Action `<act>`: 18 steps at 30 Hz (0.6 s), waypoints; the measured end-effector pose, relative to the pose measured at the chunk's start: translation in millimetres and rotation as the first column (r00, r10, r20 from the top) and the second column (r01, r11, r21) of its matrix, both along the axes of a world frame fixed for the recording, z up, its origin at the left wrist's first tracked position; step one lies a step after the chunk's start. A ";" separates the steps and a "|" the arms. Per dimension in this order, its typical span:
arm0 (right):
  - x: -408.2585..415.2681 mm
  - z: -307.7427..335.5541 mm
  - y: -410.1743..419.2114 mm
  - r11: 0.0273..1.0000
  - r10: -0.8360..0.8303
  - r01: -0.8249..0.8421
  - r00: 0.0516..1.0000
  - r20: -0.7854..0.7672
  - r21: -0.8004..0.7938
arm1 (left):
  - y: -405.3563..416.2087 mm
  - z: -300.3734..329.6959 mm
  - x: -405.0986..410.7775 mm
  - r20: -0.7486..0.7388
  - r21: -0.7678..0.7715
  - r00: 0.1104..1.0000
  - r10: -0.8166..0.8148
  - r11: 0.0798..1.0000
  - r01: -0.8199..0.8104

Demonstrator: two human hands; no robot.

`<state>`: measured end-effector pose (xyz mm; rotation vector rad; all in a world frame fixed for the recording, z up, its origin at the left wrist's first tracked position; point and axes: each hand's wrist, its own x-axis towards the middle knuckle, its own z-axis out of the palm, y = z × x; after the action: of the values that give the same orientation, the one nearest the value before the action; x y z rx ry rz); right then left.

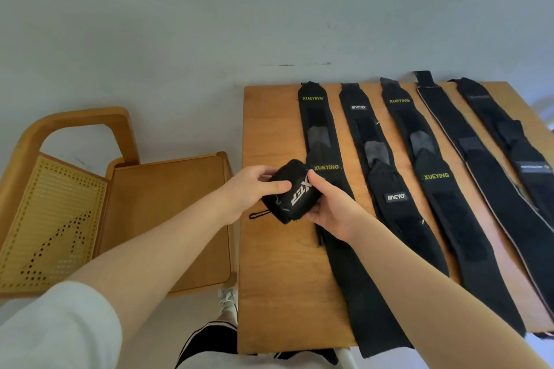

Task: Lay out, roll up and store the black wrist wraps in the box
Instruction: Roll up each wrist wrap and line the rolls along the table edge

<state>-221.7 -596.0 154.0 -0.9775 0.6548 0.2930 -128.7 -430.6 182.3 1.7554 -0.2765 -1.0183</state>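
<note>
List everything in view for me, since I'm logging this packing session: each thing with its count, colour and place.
rolled wrist wrap: one, black with white lettering, held above the table's left edge
flat wrist wraps: five strips, black, laid side by side on the table
table: one, light wood, right half of view
chair: one, yellow-brown wood with a perforated panel, left of the table
wall: pale grey, behind
left hand: grips the roll's left side
right hand: grips the roll's right side
</note>
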 end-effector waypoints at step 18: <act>199.8 -18.3 11.1 0.852 -0.247 0.270 0.963 0.111 -0.448 | -46.9 -50.8 182.4 -0.423 -0.210 0.868 0.258 0.904 -0.372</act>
<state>-21.8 -584.9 135.6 -1.3281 0.8221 -0.1379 53.7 -477.5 131.5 1.2510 0.1149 -0.9990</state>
